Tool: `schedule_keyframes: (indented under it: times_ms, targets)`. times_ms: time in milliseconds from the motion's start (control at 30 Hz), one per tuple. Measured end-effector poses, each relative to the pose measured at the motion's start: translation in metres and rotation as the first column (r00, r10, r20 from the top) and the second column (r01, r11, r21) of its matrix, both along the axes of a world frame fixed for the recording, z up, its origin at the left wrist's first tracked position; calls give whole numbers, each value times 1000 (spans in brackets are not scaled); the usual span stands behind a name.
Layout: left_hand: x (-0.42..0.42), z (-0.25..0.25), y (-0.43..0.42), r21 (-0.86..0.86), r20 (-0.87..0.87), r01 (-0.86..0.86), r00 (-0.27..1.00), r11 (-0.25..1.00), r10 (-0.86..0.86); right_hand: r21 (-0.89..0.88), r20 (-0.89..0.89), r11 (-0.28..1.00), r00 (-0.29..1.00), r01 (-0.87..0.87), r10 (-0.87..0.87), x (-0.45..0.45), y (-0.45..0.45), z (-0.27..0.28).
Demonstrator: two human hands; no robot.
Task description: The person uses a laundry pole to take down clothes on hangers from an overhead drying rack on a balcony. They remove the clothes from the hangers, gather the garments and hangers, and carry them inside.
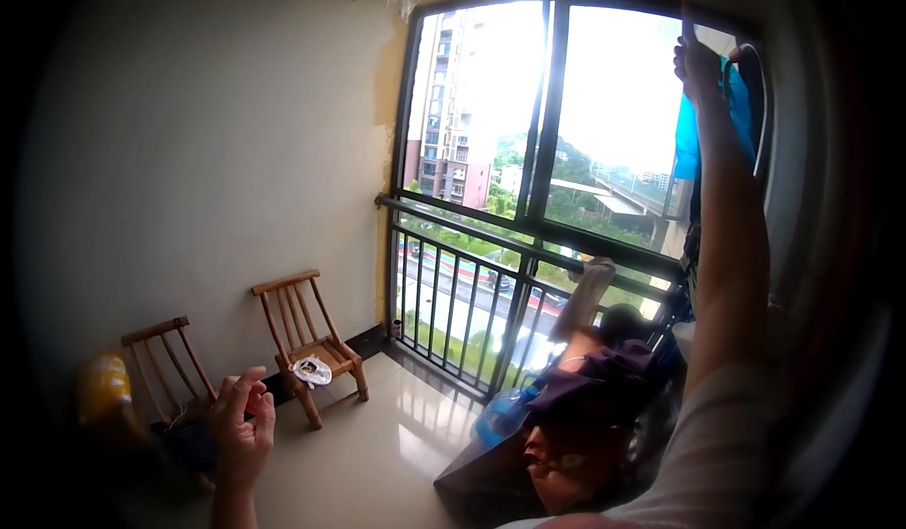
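Your right hand is raised at the upper right of the frame, with its fingers bent; I cannot tell whether it grasps something or only touches. A blue cloth hangs directly behind this hand and wrist, in front of the window. Your left hand is at the lower left, the fingers loosely curled, and it seems to hold nothing.

I judge that the step in hand is the high reach of your right arm at the blue cloth. The next move calls for a sure hold up there, and your left hand looks free to support.

Farther out, a wooden chair carries a white item at centre left. A purple cloth lies at lower right, below the railing.
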State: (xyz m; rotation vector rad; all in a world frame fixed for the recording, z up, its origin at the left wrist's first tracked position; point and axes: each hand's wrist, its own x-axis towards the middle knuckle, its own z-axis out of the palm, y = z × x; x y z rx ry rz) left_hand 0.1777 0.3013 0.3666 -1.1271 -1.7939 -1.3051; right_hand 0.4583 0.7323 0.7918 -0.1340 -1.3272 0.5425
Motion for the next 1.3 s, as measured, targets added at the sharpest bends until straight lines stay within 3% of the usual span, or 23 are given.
schedule_keyframes:
  times_ms: [133,167,267,367,467,500,567,667,733,800,867,1100,1133,1167,1200,1233,1267,1300]
  targets:
    - [-3,-6,3,-36,78,28,997,999,-25,59,-10,998,1000,24,-23,-2,-18,21]
    - [-6,-11,6,-26,87,36,996,999,-34,185,112,981,993,-65,45,8,-8,31]
    - [-7,-16,7,-59,113,57,992,997,-50,140,113,990,994,-30,14,9,-17,36]
    - [-11,-26,6,-78,166,94,983,992,-80,120,90,990,994,-73,62,0,-22,13]
    - [-17,-38,8,-108,239,129,966,986,-101,126,106,966,971,-227,215,-16,-16,-20]
    - [-19,-41,7,-125,265,140,959,982,-103,128,174,968,966,-214,190,-17,-9,-31]
    - [-21,-46,6,-145,282,164,952,976,-118,-14,120,875,868,-484,482,-25,-38,-65]
    - [-32,-56,0,-169,300,194,944,966,-137,-120,161,672,654,-730,739,-37,-22,-96]
    - [-44,-63,-11,-181,311,211,939,961,-147,10,298,803,768,-596,567,-53,-34,-141]
    - [-56,-69,-23,-180,324,222,933,958,-156,-251,327,730,654,-636,682,-66,-50,-182]
    - [-73,-72,-39,-177,355,239,920,955,-165,-440,282,710,667,-549,690,-99,-77,-212]
    - [-153,-63,-120,-201,356,187,928,961,-106,-503,310,733,696,-458,648,-243,-173,-258]
    - [-165,-63,-134,-161,375,186,920,969,-114,-462,396,755,654,-465,645,-261,-182,-279]
    - [-177,-63,-149,-120,394,185,911,975,-124,-551,399,654,524,-518,752,-282,-189,-309]
    - [-187,-63,-163,-77,417,179,899,981,-131,-510,511,771,586,-382,629,-317,-156,-384]
    - [-196,-60,-178,-83,417,177,900,981,-127,-474,595,850,628,-230,502,-322,-220,-409]
    - [-213,-65,-190,-10,425,185,890,983,-164,-682,488,663,484,-308,726,-328,-251,-441]
    - [-227,-71,-203,55,437,185,879,981,-190,-719,537,675,486,-165,690,-340,-284,-468]
